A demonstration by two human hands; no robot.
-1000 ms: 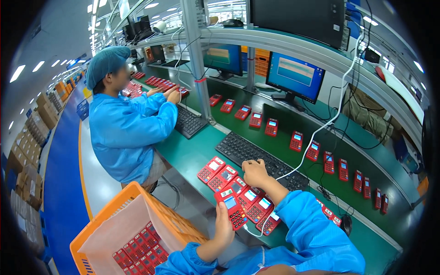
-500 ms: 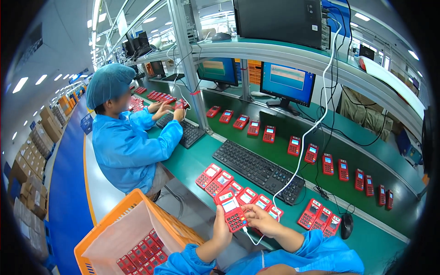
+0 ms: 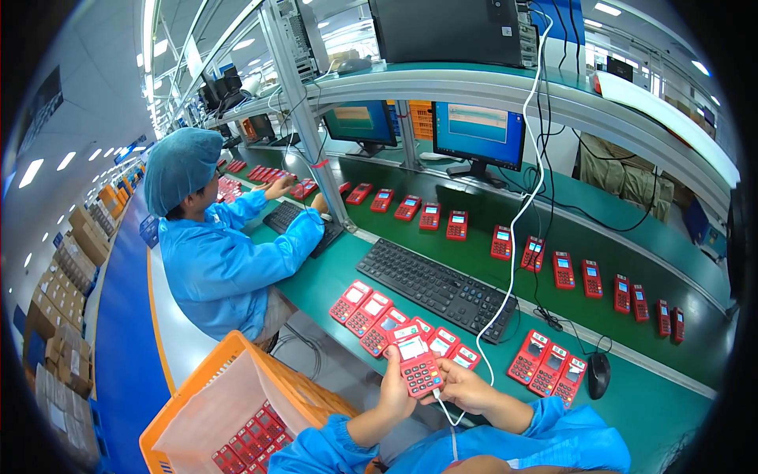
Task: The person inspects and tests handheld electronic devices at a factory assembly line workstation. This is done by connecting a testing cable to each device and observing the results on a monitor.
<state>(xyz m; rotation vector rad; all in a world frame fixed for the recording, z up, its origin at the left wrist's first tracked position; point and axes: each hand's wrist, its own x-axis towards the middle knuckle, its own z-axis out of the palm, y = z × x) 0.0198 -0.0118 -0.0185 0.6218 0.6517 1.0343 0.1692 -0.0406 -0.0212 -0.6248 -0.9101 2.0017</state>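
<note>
Far left, cardboard boxes [image 3: 67, 292] stack up along the wall, then comes the blue floor lane [image 3: 126, 316] under rows of ceiling lights, curving away. A co-worker [image 3: 229, 272] in blue smock and hair cap stands at the green bench [image 3: 332, 267], arms reaching over it. Below, my orange crate [image 3: 296, 389], lined in pale sheeting, holds rows of red handsets. Ahead sits a black keyboard [image 3: 434, 288], a lit monitor [image 3: 479, 134] behind it, with a row of red handsets [image 3: 456, 224] running along the darker strip. Over to the right, three more handsets [image 3: 548, 369] lie beside a black mouse [image 3: 598, 375].

Now my hands! My left hand [image 3: 395, 393] is clamped on the red handset [image 3: 418, 373], thumb along its left side; it's raised at the bench's near edge, keypad facing me, partly covering a cluster of handsets [image 3: 367, 314]. My right hand [image 3: 470, 389] has its fingers at the lower right corner, by the white cable [image 3: 512, 268] plugged into the bottom; whether they pinch case or plug, I can't tell.

Labels: small green-and-white marks top the handset, tiny marks cover its keys, and a white sticker sits on the black computer case [image 3: 454, 35] above.
</note>
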